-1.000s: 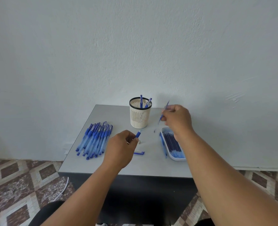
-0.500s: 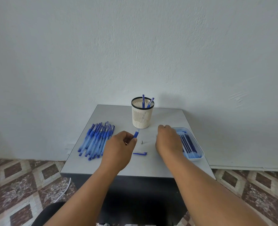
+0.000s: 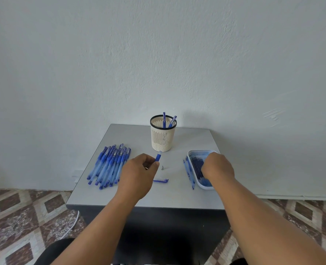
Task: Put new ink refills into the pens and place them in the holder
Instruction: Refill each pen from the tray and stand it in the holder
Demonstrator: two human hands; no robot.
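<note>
My left hand grips a blue pen barrel, whose open end sticks up past my fingers. My right hand reaches down into the white tray of dark blue refills; its fingertips are hidden, so I cannot see whether it holds one. Two used refills lie on the table left of the tray. A small metal pen tip and a blue pen cap lie between my hands. The cream slotted holder stands behind them with two blue pens in it.
A heap of several blue pens lies on the left of the small grey table. A white wall rises right behind the table. Patterned floor tiles and a white cable show below on the left.
My right hand came down from near the holder, set the old refill beside the tray, and moved right into the tray. My left hand stayed put with the barrel.
</note>
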